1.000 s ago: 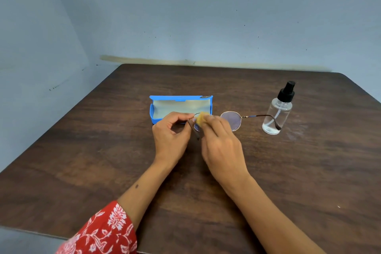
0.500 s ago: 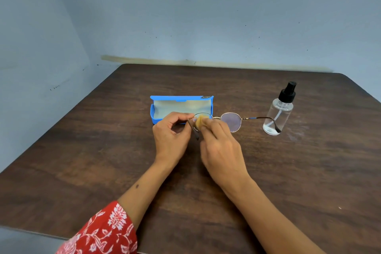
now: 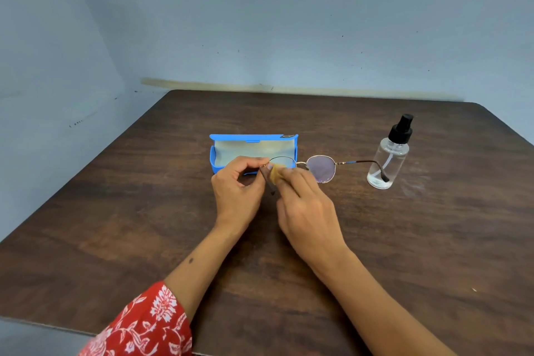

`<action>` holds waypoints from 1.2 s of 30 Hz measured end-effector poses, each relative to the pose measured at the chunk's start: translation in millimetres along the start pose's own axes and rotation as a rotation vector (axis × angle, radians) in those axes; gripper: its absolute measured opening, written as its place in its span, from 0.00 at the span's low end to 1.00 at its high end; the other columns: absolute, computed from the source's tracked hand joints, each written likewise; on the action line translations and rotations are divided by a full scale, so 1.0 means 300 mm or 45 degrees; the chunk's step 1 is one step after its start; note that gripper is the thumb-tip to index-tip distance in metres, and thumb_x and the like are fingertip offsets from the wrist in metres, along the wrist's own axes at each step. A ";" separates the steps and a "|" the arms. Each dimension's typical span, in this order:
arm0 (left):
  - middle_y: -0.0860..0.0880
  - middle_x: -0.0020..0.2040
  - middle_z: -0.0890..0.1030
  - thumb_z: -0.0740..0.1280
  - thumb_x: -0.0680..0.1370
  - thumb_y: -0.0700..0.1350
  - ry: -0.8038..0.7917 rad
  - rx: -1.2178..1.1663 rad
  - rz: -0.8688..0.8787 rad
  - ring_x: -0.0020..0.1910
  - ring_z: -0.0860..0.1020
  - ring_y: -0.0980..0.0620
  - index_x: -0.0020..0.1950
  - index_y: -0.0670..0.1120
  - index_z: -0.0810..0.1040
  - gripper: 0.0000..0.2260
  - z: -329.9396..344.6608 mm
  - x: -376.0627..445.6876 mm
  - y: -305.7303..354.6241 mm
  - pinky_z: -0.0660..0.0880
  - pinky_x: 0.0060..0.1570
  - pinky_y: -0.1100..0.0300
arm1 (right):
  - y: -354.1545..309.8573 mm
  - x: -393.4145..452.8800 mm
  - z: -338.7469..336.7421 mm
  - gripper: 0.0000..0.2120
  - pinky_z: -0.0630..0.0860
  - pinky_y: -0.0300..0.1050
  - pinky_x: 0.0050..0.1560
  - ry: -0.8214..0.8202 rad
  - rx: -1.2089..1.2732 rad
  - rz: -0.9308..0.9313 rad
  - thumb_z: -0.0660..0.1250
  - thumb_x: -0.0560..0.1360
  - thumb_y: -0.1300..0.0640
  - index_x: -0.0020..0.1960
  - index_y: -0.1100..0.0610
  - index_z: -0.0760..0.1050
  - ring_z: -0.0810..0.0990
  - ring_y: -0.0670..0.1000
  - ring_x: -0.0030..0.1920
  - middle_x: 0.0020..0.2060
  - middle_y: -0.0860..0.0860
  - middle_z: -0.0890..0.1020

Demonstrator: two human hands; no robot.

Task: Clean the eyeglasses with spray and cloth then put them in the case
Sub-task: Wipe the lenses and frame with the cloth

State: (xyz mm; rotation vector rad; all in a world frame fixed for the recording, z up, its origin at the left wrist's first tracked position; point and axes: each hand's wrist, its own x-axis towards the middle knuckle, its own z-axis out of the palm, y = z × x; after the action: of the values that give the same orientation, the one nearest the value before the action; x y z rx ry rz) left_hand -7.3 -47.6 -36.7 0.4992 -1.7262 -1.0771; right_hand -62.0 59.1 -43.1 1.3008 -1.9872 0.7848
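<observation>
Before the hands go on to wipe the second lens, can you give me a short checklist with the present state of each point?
1. Left hand grips the glasses at the frame corner: ok.
2. Right hand holds the yellow cloth against the first lens: ok.
3. First lens fully clean: cannot tell, fingers and cloth cover it.
4. Second lens free to reach: ok, nothing covers it.
5. Spray bottle upright, clear of the hands: ok, though the far arm of the glasses lies in front of it.
6. Blue case open and ready: ok.
</observation>
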 end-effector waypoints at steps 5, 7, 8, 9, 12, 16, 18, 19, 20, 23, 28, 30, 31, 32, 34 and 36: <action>0.51 0.40 0.83 0.73 0.70 0.34 -0.003 -0.008 -0.022 0.42 0.82 0.59 0.43 0.43 0.83 0.05 0.000 -0.001 0.000 0.76 0.44 0.69 | -0.007 -0.005 0.001 0.18 0.74 0.44 0.50 -0.010 -0.004 0.021 0.56 0.70 0.65 0.53 0.66 0.80 0.79 0.56 0.47 0.46 0.56 0.82; 0.51 0.40 0.83 0.73 0.71 0.34 -0.002 -0.009 -0.025 0.41 0.82 0.60 0.43 0.43 0.83 0.05 -0.001 0.002 -0.003 0.76 0.43 0.71 | -0.016 -0.012 0.002 0.18 0.74 0.44 0.50 -0.020 0.019 -0.022 0.56 0.69 0.65 0.52 0.65 0.80 0.78 0.55 0.46 0.46 0.56 0.82; 0.50 0.40 0.83 0.73 0.70 0.34 0.000 -0.008 -0.022 0.41 0.81 0.60 0.43 0.42 0.83 0.05 -0.001 0.003 -0.003 0.75 0.43 0.71 | -0.014 -0.011 0.002 0.18 0.74 0.44 0.51 -0.020 0.013 -0.014 0.56 0.70 0.65 0.53 0.66 0.80 0.77 0.55 0.47 0.46 0.56 0.82; 0.50 0.40 0.84 0.73 0.70 0.33 0.006 -0.011 -0.021 0.41 0.81 0.61 0.43 0.41 0.83 0.05 -0.001 0.003 -0.001 0.75 0.43 0.72 | -0.008 -0.009 0.002 0.17 0.73 0.44 0.52 -0.014 -0.001 0.013 0.57 0.70 0.65 0.53 0.66 0.80 0.77 0.55 0.48 0.47 0.56 0.82; 0.51 0.40 0.83 0.73 0.70 0.34 0.024 -0.028 -0.032 0.41 0.82 0.61 0.43 0.41 0.82 0.04 0.001 0.002 0.005 0.76 0.44 0.71 | -0.002 -0.010 0.001 0.17 0.74 0.44 0.53 0.002 -0.005 0.072 0.56 0.71 0.66 0.54 0.66 0.80 0.76 0.54 0.51 0.49 0.57 0.81; 0.53 0.40 0.83 0.73 0.70 0.34 0.029 -0.047 -0.027 0.41 0.81 0.62 0.43 0.43 0.82 0.06 -0.003 0.003 0.004 0.75 0.44 0.71 | -0.023 -0.018 0.000 0.16 0.73 0.44 0.51 -0.013 0.076 -0.051 0.56 0.69 0.65 0.50 0.66 0.80 0.74 0.53 0.49 0.47 0.57 0.82; 0.52 0.40 0.83 0.72 0.71 0.33 0.040 -0.043 -0.016 0.41 0.81 0.63 0.43 0.43 0.82 0.05 -0.003 0.004 0.006 0.75 0.44 0.72 | -0.012 -0.013 -0.004 0.16 0.73 0.44 0.53 0.018 0.049 0.010 0.57 0.70 0.66 0.51 0.66 0.80 0.76 0.54 0.50 0.47 0.57 0.81; 0.52 0.40 0.83 0.72 0.71 0.33 0.046 -0.039 -0.013 0.42 0.81 0.62 0.43 0.43 0.82 0.05 -0.002 0.004 0.008 0.76 0.44 0.71 | -0.004 -0.011 -0.006 0.16 0.72 0.44 0.53 0.037 0.033 0.053 0.57 0.70 0.66 0.52 0.66 0.80 0.76 0.54 0.50 0.48 0.57 0.81; 0.52 0.40 0.83 0.72 0.71 0.34 0.050 -0.034 -0.010 0.42 0.81 0.62 0.43 0.43 0.82 0.05 -0.002 0.004 0.008 0.76 0.45 0.70 | 0.001 -0.012 -0.006 0.16 0.72 0.44 0.54 0.044 0.026 0.078 0.58 0.70 0.66 0.52 0.66 0.80 0.76 0.54 0.51 0.49 0.58 0.81; 0.52 0.40 0.83 0.73 0.70 0.34 0.045 -0.038 0.005 0.42 0.82 0.61 0.43 0.44 0.82 0.06 -0.001 0.005 0.003 0.77 0.45 0.68 | -0.006 -0.016 -0.003 0.18 0.74 0.43 0.52 -0.019 0.083 0.018 0.57 0.69 0.65 0.54 0.66 0.79 0.76 0.54 0.51 0.49 0.57 0.81; 0.53 0.40 0.83 0.72 0.71 0.34 0.047 -0.045 0.002 0.42 0.82 0.61 0.43 0.45 0.82 0.07 -0.002 0.003 0.008 0.76 0.45 0.70 | 0.005 -0.012 -0.014 0.16 0.73 0.43 0.53 0.030 0.072 0.060 0.57 0.70 0.65 0.51 0.66 0.80 0.76 0.53 0.51 0.49 0.57 0.81; 0.53 0.40 0.83 0.73 0.71 0.34 0.050 -0.065 -0.012 0.42 0.82 0.60 0.42 0.47 0.82 0.08 0.000 0.003 0.009 0.77 0.45 0.68 | 0.006 -0.012 -0.011 0.16 0.72 0.43 0.54 0.050 0.059 0.080 0.57 0.70 0.65 0.51 0.66 0.80 0.74 0.53 0.52 0.49 0.57 0.81; 0.53 0.41 0.83 0.73 0.71 0.34 0.043 -0.071 -0.016 0.42 0.82 0.59 0.42 0.47 0.82 0.08 0.000 0.002 0.006 0.77 0.45 0.68 | 0.001 -0.013 -0.009 0.17 0.72 0.43 0.54 0.032 0.076 0.058 0.57 0.70 0.65 0.52 0.66 0.80 0.74 0.53 0.52 0.49 0.57 0.81; 0.53 0.41 0.83 0.73 0.71 0.34 0.031 -0.071 -0.016 0.42 0.82 0.59 0.43 0.47 0.82 0.08 -0.001 0.001 0.003 0.77 0.45 0.68 | -0.006 -0.015 -0.005 0.18 0.73 0.43 0.54 0.006 0.101 0.021 0.56 0.69 0.65 0.53 0.66 0.80 0.74 0.53 0.52 0.49 0.57 0.81; 0.53 0.41 0.83 0.73 0.71 0.35 0.023 -0.070 -0.019 0.42 0.82 0.59 0.43 0.45 0.82 0.06 -0.002 0.000 0.000 0.77 0.45 0.67 | -0.015 -0.018 -0.002 0.18 0.74 0.43 0.52 -0.019 0.127 -0.035 0.56 0.69 0.65 0.53 0.66 0.80 0.75 0.53 0.51 0.49 0.57 0.81; 0.52 0.41 0.83 0.73 0.71 0.35 0.037 -0.076 -0.028 0.42 0.82 0.58 0.43 0.44 0.82 0.06 -0.002 0.002 -0.001 0.78 0.45 0.66 | -0.006 -0.013 -0.006 0.17 0.74 0.43 0.52 0.011 0.110 0.003 0.57 0.69 0.65 0.53 0.66 0.80 0.75 0.54 0.51 0.49 0.57 0.81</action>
State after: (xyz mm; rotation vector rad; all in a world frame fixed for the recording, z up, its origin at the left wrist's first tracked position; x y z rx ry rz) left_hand -6.9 -48.5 -36.6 0.4954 -1.6618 -1.1285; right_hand -58.8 61.9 -44.9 1.3419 -1.9675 0.8846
